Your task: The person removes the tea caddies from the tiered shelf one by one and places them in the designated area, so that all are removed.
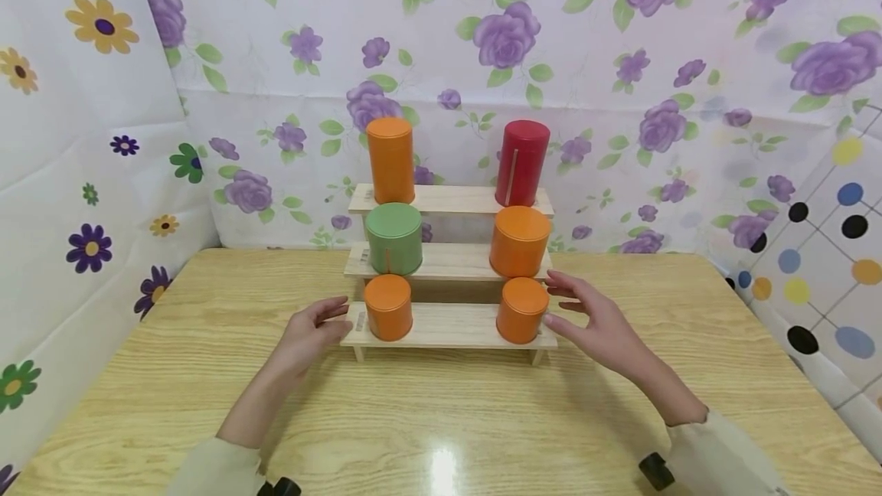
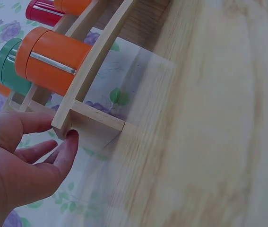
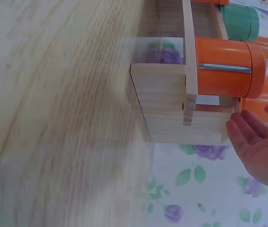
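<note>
A three-step wooden shelf (image 1: 455, 325) stands on the table and bears several round tins. At its left end my left hand (image 1: 311, 337) grips the lowest board; in the left wrist view the digits of that hand (image 2: 27, 163) lie on either side of the board's corner. Beside the right end is my right hand (image 1: 605, 326), fingers spread and holding nothing. Its thumb is near the small right orange tin (image 1: 521, 312); whether they touch, I cannot tell. Another small orange tin (image 1: 388, 309) sits on the left of the lowest step.
A green tin (image 1: 394, 239) and a wider orange tin (image 1: 520, 242) are on the middle step. The top step carries a tall orange tin (image 1: 391, 163) and a tall red one (image 1: 524, 164). Flowered cloth (image 1: 441, 60) hangs behind the wooden table (image 1: 427, 419).
</note>
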`<act>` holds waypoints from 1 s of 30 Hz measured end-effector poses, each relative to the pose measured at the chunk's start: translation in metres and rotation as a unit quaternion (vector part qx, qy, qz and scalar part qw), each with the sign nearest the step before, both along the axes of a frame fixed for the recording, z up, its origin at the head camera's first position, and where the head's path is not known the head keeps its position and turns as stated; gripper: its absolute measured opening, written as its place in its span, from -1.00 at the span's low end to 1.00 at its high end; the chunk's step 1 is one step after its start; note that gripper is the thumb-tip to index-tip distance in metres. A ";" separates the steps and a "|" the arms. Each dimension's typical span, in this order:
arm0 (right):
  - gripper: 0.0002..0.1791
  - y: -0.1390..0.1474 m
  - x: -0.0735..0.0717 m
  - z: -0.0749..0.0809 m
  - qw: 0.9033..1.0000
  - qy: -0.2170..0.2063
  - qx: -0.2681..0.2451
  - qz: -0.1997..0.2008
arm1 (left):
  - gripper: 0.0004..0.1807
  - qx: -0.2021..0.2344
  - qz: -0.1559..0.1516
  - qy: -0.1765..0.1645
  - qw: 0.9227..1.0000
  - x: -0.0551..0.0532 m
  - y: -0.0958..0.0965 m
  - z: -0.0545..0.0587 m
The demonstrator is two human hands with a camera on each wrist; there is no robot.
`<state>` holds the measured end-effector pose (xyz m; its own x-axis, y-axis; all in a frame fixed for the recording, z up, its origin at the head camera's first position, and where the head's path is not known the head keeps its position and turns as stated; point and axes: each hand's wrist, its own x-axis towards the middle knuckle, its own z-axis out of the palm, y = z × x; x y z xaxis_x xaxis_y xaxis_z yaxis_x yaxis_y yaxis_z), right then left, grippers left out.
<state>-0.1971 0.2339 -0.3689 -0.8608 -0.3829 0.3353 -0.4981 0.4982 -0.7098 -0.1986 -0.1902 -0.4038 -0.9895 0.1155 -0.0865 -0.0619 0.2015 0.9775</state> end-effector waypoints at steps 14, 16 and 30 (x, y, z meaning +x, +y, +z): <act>-0.30 -0.004 -0.007 -0.005 1.000 -0.025 -0.016 0.004 | -0.43 0.033 -0.012 -0.025 0.999 -0.005 -0.003 -0.004; -0.29 -0.005 -0.008 -0.007 0.999 -0.034 -0.023 0.007 | -0.43 0.033 -0.010 -0.025 0.999 -0.005 -0.003 -0.004; -0.24 -0.010 -0.011 -0.009 0.989 -0.111 -0.084 0.040 | -0.43 0.037 -0.015 -0.020 0.999 -0.006 -0.005 -0.006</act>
